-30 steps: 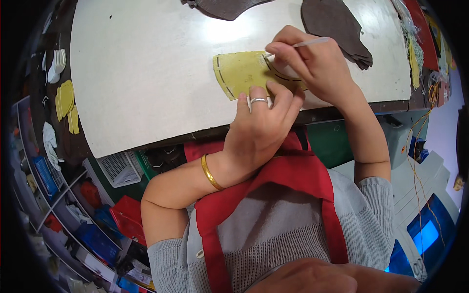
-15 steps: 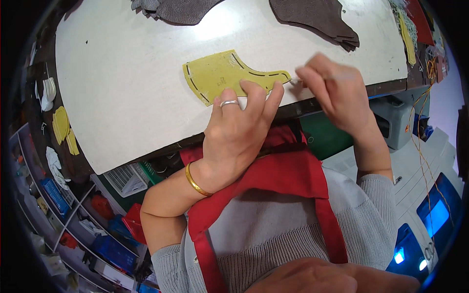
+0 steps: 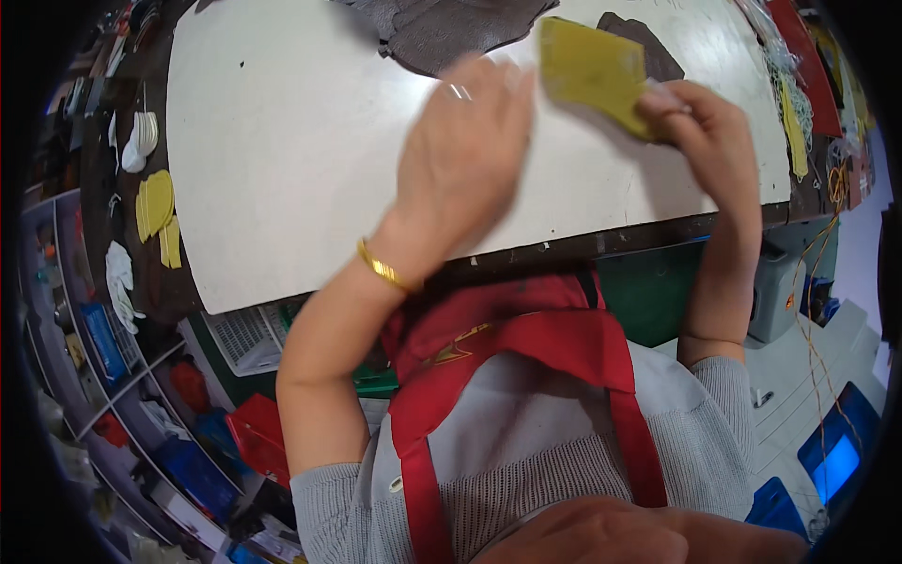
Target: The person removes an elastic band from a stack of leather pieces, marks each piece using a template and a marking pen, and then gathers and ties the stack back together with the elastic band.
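Note:
My right hand (image 3: 709,127) is closed on the narrow end of a yellow pattern piece (image 3: 590,68), holding it raised over the white table top (image 3: 310,188). The piece is blurred, and its dashed lines do not show now. My left hand (image 3: 465,141), with a ring, is over the table beside a stack of dark brown leather pieces (image 3: 446,33). Motion smears its fingers, so their grip is unclear. Behind the yellow piece lies another dark brown leather piece (image 3: 648,42).
Yellow pattern pieces (image 3: 155,207) and a white glove (image 3: 120,282) lie beyond the table's left side. At the right edge are tangled threads (image 3: 778,70) and a red sheet (image 3: 808,66). Shelves with blue and red containers (image 3: 193,475) stand lower left.
The yellow pattern piece has left the table's near edge and is now lifted in my right hand, farther back. My left hand has let go of it and moved toward the leather stack.

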Motion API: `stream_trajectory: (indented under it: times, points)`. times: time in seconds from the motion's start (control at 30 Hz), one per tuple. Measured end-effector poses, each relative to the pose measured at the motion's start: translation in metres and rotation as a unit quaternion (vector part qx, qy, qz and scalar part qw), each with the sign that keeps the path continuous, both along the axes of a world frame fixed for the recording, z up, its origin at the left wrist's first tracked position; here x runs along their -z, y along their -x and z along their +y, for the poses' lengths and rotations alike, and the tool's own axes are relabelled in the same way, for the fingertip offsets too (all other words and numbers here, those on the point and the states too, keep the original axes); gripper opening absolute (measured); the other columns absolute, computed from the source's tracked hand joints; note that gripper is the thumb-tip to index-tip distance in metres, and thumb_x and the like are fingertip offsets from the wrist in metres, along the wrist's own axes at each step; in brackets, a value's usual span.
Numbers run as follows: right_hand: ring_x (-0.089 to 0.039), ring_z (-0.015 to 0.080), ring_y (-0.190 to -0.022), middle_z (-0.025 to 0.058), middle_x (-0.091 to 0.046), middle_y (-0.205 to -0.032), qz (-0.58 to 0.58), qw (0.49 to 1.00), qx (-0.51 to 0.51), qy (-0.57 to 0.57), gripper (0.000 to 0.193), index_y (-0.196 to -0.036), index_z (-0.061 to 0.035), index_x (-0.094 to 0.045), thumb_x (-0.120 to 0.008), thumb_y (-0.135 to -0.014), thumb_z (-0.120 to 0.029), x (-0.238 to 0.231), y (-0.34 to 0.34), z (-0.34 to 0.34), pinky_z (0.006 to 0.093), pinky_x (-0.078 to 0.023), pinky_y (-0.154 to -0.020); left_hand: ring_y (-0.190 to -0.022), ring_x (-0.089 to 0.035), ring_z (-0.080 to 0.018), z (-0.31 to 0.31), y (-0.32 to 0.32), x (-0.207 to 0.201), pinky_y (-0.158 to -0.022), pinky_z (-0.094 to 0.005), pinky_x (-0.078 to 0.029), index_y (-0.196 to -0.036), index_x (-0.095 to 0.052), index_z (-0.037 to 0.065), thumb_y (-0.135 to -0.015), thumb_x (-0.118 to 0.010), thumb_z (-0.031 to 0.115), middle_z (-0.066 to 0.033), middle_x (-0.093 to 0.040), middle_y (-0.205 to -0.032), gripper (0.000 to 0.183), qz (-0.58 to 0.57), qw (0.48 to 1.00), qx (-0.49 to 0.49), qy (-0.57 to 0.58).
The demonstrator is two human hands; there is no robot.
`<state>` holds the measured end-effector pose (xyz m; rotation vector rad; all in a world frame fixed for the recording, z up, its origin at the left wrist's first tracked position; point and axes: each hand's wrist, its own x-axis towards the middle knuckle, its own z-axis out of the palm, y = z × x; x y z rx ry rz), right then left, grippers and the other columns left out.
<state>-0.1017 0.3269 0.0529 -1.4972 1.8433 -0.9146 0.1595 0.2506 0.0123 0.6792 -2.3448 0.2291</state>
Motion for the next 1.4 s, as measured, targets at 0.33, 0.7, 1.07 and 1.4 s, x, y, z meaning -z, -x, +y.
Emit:
stream_trajectory:
  times: [0.33,0.7,1.07,1.4]
  points:
    - [-0.062,0.0089,-0.074,0.0013,-0.068,-0.081,-0.056,0.997,-0.051,0.02,0.019,-0.104,-0.0022,-0.072,-0.069,-0.098,-0.02,-0.002,-0.037,0.01,0.0264,-0.051,-0.066,-0.091,-0.064,-0.03,0.068,-0.065,-0.004,-0.076,-0.0388,-0.055,-0.106,-0.068,0.002,-0.077,-0.077,0.006,-0.0099,-0.066,-0.101,0.03,-0.065,0.979,0.019,-0.192]
    - [-0.07,0.0287,-0.07,0.0124,-0.072,-0.08,0.089,0.981,-0.173,-0.016,0.019,-0.1,-0.006,-0.072,-0.068,-0.094,-0.024,0.026,-0.088,0.003,0.0347,-0.054,-0.064,-0.098,-0.068,-0.032,0.089,-0.065,0.016,-0.078,-0.0373,-0.059,-0.106,-0.069,0.002,-0.079,-0.073,0.0,-0.0119,-0.068,-0.106,0.028,0.048,0.979,-0.035,-0.193]
    - [-0.069,0.0114,-0.08,0.009,-0.074,-0.085,0.036,0.983,-0.163,-0.08,0.017,-0.099,-0.0011,-0.071,-0.074,-0.088,-0.014,0.016,-0.048,-0.004,0.0275,-0.053,-0.073,-0.091,-0.063,-0.0228,0.085,-0.053,-0.003,-0.065,-0.0262,-0.056,-0.116,-0.068,0.006,-0.078,-0.066,0.008,-0.0073,-0.064,-0.107,0.039,-0.144,0.977,-0.083,-0.134]
    - [-0.071,0.028,-0.073,0.0112,-0.071,-0.082,0.134,0.982,-0.127,0.049,0.023,-0.099,-0.0077,-0.071,-0.079,-0.084,-0.023,0.028,-0.047,0.02,0.0364,-0.054,-0.065,-0.087,-0.059,-0.0239,0.09,-0.037,-0.012,-0.062,-0.0287,-0.056,-0.136,-0.064,0.026,-0.079,-0.065,0.005,-0.0072,-0.061,-0.114,0.061,-0.222,0.967,-0.071,-0.099]
